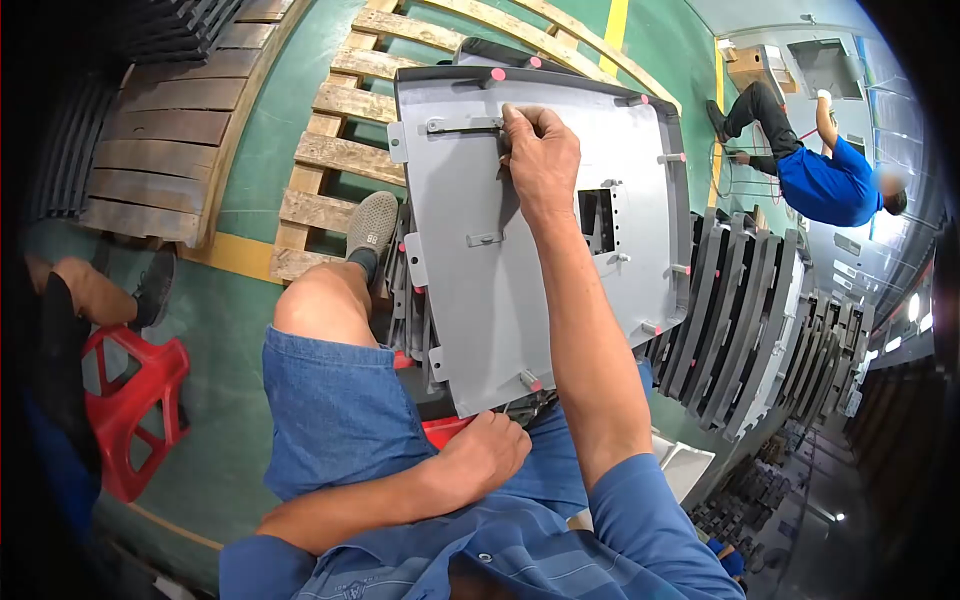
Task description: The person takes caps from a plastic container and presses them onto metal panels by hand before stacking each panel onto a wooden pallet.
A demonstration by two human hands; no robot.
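The green floor (pixel 225 390) carries wooden pallets (pixel 350 155), a yellow stripe (pixel 243 259) between them, and a red stool (pixel 118 412).

Right arm (pixel 590 340) stretched well forward, elbow nearly straight, right hand (pixel 545 168) back upward, fingers (pixel 550 122) bent down, left forearm (pixel 350 508) laid across the body's front, left hand (pixel 485 455) loosely curled, knuckles up.

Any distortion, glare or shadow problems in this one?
Head view: strong wide-angle bending, black corners; head view: bright lamps glare at far right; head view: soft shadow beside the right hand on the grey panel.
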